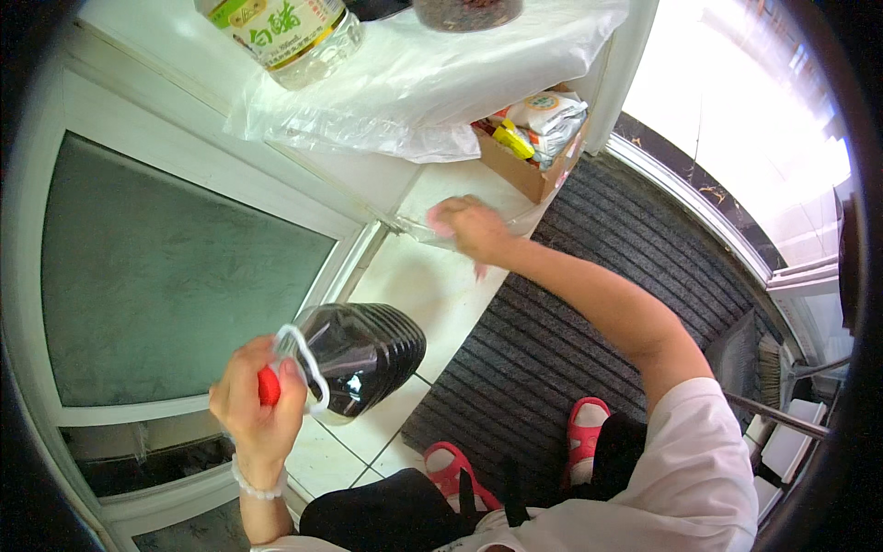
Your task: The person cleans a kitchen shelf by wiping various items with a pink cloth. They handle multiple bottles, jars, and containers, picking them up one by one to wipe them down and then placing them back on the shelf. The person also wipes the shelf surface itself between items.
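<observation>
My left hand (259, 407) grips the neck of a large plastic jug (365, 359) of dark liquid, around its red cap (268, 386). The jug has a white carrying handle and leans with its base to the upper right. My right hand (476, 228) holds a pink cloth (439, 219) against a pale ledge (441, 179), near the edge of clear plastic film. Above my right hand stands an open cardboard box (514, 168) with packets inside. A clear bottle (310, 48) with a green and white label stands on plastic sheeting (400, 90) at the top.
A grey ribbed mat (552, 331) lies under my feet, beside white floor tiles (331, 455). A white-framed door or panel with frosted glass (179, 276) stands at the left. A broom (769, 366) and a dustpan (731, 352) are at the right, near a bright doorway.
</observation>
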Tool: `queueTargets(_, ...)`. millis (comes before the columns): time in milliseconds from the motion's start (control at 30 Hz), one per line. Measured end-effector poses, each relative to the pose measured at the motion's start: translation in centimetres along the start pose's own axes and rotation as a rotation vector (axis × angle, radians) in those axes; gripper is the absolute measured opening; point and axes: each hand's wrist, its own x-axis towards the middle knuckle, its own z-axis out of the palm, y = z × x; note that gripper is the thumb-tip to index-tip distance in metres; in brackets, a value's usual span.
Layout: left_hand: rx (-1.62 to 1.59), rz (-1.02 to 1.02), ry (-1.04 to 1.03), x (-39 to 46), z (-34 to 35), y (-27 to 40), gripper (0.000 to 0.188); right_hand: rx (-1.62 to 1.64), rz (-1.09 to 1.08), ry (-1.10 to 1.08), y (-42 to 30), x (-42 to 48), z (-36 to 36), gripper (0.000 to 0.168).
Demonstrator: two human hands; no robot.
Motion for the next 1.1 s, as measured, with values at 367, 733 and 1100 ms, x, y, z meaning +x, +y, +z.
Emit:
queueTargets(367,-0.098,-0.059,0.071,8.8,7.1,2.9,0.012,0.279,-0.053,-0.778,4.9,-9.0,-6.4,0.020)
queueTargets(733,-0.147,0.064,0.149,16.1,15.8,3.5,0.026,0.922,0.270,-1.025,-1.4,-16.2,-14.5,0.026)
queueTargets(1100,0.210,0.354,-0.023,17.6,20.1,-3.7,0.028,1.256,0.323,-0.860,0.0,-15.1,-14.6,0.030)
